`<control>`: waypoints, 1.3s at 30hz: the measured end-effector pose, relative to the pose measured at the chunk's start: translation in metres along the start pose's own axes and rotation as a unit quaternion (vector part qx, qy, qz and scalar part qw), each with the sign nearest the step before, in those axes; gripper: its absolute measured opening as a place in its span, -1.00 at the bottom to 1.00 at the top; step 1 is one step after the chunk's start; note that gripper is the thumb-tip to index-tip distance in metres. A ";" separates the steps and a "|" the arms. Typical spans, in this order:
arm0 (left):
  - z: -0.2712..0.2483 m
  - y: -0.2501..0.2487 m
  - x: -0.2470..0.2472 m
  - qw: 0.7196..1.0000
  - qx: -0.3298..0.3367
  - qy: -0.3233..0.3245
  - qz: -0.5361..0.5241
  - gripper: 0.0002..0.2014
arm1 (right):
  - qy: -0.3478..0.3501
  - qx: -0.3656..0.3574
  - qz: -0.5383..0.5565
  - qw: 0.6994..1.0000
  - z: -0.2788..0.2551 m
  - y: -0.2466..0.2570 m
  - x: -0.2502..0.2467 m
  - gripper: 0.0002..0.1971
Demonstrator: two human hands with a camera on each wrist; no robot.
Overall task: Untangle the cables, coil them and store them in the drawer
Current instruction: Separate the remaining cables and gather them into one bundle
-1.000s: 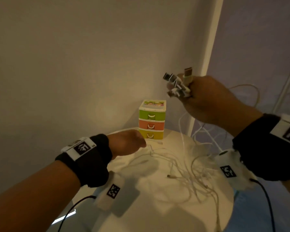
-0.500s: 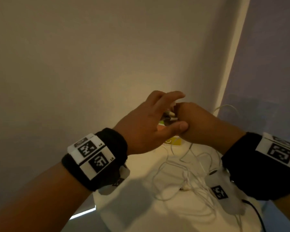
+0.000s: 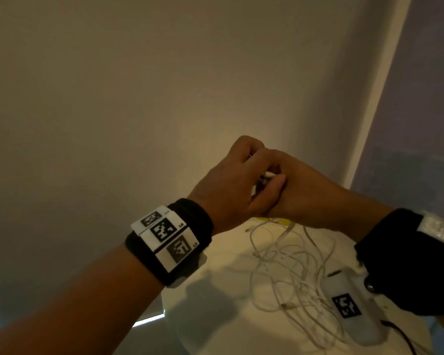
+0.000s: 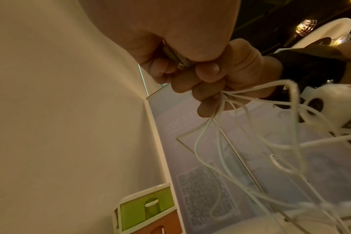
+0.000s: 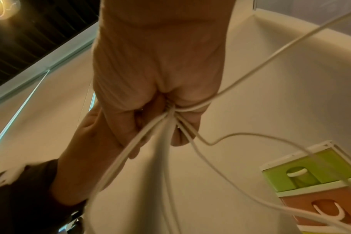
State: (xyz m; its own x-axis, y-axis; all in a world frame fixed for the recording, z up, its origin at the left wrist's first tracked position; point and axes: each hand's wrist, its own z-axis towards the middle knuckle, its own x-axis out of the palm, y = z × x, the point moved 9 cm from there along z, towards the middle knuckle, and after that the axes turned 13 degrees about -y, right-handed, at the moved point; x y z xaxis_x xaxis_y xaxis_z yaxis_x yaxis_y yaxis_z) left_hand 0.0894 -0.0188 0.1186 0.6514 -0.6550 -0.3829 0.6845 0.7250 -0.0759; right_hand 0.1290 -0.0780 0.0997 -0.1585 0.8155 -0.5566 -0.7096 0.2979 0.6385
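Note:
Several white cables (image 3: 292, 262) hang in a tangle from my two joined hands down to the round white table (image 3: 215, 319). My right hand (image 3: 305, 196) is a fist around the bundle; in the right wrist view the cables (image 5: 170, 115) leave the bottom of the right hand (image 5: 160, 82). My left hand (image 3: 246, 175) curls over the plug ends (image 3: 268, 174) that stick out of that fist. In the left wrist view the left hand (image 4: 170, 52) pinches the metal plugs (image 4: 176, 59) above the right hand's fingers (image 4: 210, 85). The small drawer unit (image 5: 315, 175) stands by the wall, its drawers closed.
The table sits in a corner between a beige wall and a pale panel (image 3: 420, 124). The drawer unit (image 4: 146, 210) has a green drawer over an orange one. Loose cable loops and a free plug (image 3: 287, 305) lie on the table's right half.
My left hand has risen from the table by the drawers to meet the right hand. Its spread fingers have since closed over the plug ends. The right hand has come lower.

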 end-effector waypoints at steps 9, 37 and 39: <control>0.008 0.007 -0.005 0.996 -0.076 0.035 0.007 -0.82 | 0.004 0.016 0.000 1.000 -0.006 -0.001 0.007 -0.63; 0.021 0.004 0.029 0.959 0.003 0.217 0.183 -0.76 | -0.090 0.049 -0.004 0.995 -0.009 -0.011 -0.003 -0.48; 0.024 0.002 0.025 0.965 -0.020 0.212 0.152 -0.79 | -0.096 0.036 0.034 0.994 -0.008 -0.011 -0.007 -0.57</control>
State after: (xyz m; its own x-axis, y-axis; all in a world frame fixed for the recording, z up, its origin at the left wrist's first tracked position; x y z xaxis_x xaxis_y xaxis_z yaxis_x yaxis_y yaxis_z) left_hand 0.1147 -0.0387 0.1316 0.6220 -0.2707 -0.7347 0.4633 0.8837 0.0666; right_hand 0.1322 -0.0912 0.0924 -0.0660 0.9123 -0.4043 -0.6495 0.2682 0.7114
